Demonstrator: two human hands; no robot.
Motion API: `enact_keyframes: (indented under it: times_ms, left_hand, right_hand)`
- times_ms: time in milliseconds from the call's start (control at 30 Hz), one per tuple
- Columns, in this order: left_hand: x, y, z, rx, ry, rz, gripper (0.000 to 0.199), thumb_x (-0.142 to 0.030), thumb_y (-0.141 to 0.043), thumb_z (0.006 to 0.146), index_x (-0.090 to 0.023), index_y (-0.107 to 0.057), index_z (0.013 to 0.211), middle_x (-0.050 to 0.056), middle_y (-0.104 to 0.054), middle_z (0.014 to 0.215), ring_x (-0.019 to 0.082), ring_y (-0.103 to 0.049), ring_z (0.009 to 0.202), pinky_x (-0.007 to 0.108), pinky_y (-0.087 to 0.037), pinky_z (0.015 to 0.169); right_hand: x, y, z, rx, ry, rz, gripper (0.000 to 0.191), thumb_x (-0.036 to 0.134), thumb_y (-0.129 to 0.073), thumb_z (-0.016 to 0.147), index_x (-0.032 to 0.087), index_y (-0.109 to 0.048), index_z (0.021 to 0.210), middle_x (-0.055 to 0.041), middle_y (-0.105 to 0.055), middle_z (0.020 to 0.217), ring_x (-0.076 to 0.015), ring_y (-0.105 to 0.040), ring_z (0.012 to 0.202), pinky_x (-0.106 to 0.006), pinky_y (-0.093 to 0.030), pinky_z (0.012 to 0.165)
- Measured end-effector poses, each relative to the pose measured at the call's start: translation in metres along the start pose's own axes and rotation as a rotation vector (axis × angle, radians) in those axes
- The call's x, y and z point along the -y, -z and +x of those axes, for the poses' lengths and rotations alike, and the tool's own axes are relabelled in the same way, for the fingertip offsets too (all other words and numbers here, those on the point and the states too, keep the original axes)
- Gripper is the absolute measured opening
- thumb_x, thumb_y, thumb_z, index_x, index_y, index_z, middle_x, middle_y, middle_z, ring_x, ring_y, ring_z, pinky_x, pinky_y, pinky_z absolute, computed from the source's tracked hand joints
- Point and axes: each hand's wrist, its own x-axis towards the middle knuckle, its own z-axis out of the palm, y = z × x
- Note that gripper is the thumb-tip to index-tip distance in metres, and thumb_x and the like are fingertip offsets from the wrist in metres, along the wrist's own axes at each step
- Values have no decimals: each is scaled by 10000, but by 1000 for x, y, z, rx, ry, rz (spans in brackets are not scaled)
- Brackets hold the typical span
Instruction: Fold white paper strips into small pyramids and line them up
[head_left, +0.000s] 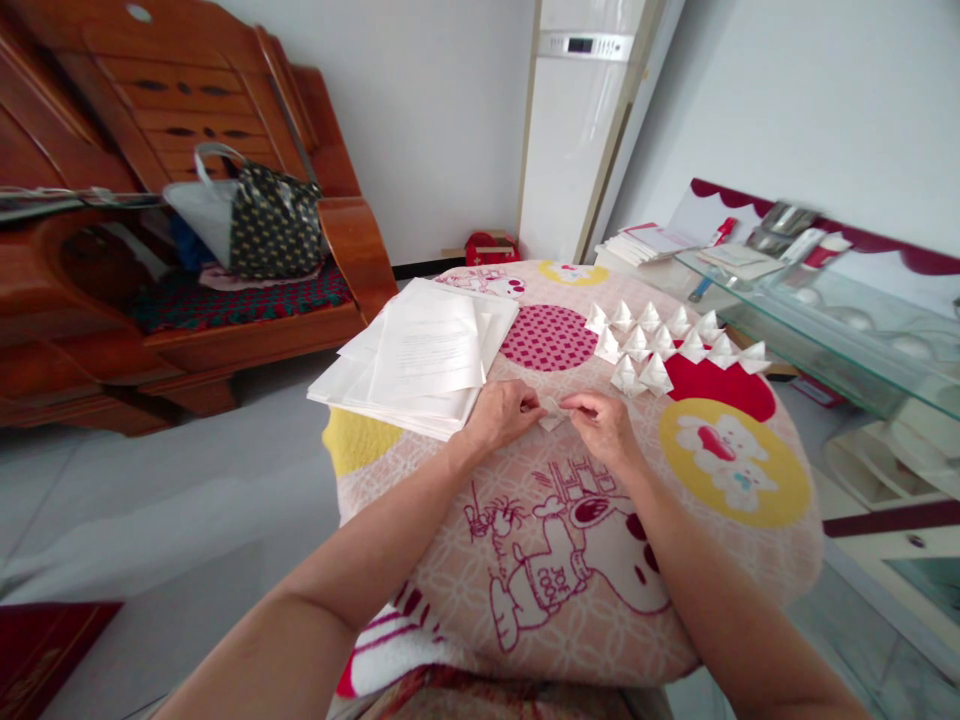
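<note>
A small folded piece of white paper lies between my hands, low over the patterned tablecloth. My left hand pinches its left side with fingers closed. On the right side, my right hand has thumb and forefinger together at the paper's edge. Beyond my right hand stand several folded white paper boats, set out in rows. Beside my left hand rests a stack of loose white sheets, the top one bearing printed text.
At the right is a glass-topped stand with cups and small items. More papers are piled at the table's far right. A wooden bench at the left holds a patterned bag. A tall white air conditioner stands behind.
</note>
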Motion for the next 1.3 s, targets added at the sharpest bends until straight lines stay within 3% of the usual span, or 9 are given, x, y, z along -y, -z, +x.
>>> enact_keyframes:
  times_ms: [100, 200, 400, 633, 867, 1300]
  left_hand:
    - [-5, -3, 0, -6, -40, 19, 104, -223, -708, 860, -183, -800, 886, 63, -767, 942, 191, -699, 865, 282, -538, 840]
    - [-10, -7, 1, 7, -59, 22, 174, -172, -682, 848, -202, -812, 960, 60, -773, 1024, 211, -712, 958, 300, -545, 928]
    - [-11, -12, 6, 18, 0, 44, 274, -93, -646, 781, -177, -800, 992, 77, -774, 1036, 234, -709, 989, 328, -557, 955]
    - [-4, -13, 3, 8, -38, 9, 326, -46, -655, 728, -152, -780, 1011, 90, -761, 1061, 241, -696, 1019, 344, -543, 988]
    - [-3, -15, 2, 38, -37, 46, 351, -67, -651, 753, -162, -766, 1071, 88, -764, 1080, 240, -702, 1012, 343, -538, 989]
    - [-3, -16, 1, 34, -34, 48, 353, -32, -632, 751, -170, -752, 1053, 91, -751, 1064, 256, -697, 1040, 378, -542, 999]
  right_hand:
    - [0, -4, 0, -10, -43, 22, 209, 164, -573, 784, 188, -778, 811, -68, -791, 816, -216, -722, 743, -318, -557, 700]
    - [2, -10, 2, -38, -77, 3, 173, 192, -594, 783, 198, -766, 779, -56, -780, 774, -208, -706, 710, -306, -543, 675]
    - [1, -14, 4, -88, -128, -32, 247, 123, -547, 693, 195, -768, 775, -60, -782, 782, -201, -693, 698, -305, -529, 693]
    - [-7, -7, 1, -25, -229, 39, 342, 137, -527, 644, 173, -787, 863, 16, -665, 594, -163, -598, 554, -263, -450, 567]
    - [-9, -8, -1, -41, -144, 28, 373, 110, -517, 648, 188, -800, 879, -42, -787, 807, -190, -683, 686, -296, -523, 678]
    - [-4, -3, 1, -30, -115, -147, 379, 65, -551, 638, 195, -816, 875, -60, -806, 861, -236, -737, 776, -349, -582, 788]
